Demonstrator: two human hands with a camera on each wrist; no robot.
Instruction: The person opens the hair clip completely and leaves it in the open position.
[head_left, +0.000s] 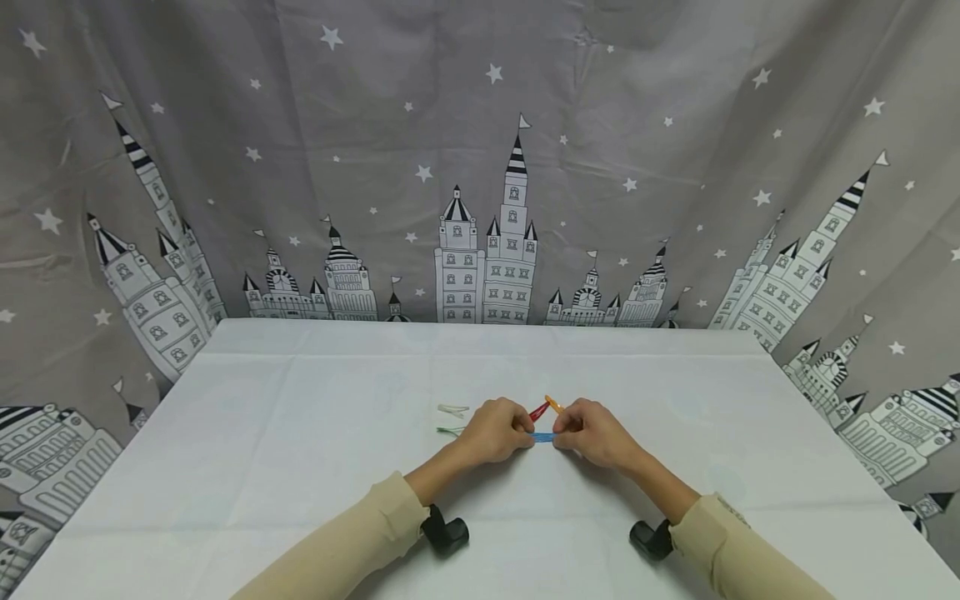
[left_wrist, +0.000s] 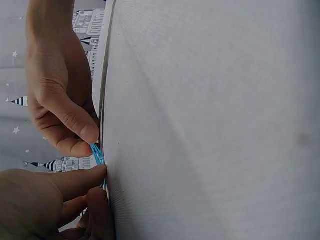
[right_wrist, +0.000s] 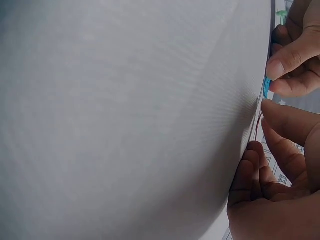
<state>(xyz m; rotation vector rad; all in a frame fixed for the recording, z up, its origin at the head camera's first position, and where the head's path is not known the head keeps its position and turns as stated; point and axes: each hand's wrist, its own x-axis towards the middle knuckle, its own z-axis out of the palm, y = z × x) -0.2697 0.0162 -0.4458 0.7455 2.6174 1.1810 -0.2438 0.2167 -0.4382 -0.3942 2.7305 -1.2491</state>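
Over the white cloth (head_left: 300, 467), left hand (head_left: 495, 429) and right hand (head_left: 596, 433) each pinch an end of a stringy blue bundle (head_left: 543, 437), tips covered. Just beyond, shiny red bundle (head_left: 538, 412) and orange bundle (head_left: 554, 404), partly blocked; leftward, wispy pale strands (head_left: 453, 410) and green strands (head_left: 447, 430). Material's unclear.

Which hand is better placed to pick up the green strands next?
The left hand, probably: it is nearer the green strands, while the right hand is at the far end of the blue strands. Both hands pinch the blue strands, so the left would first need freeing.
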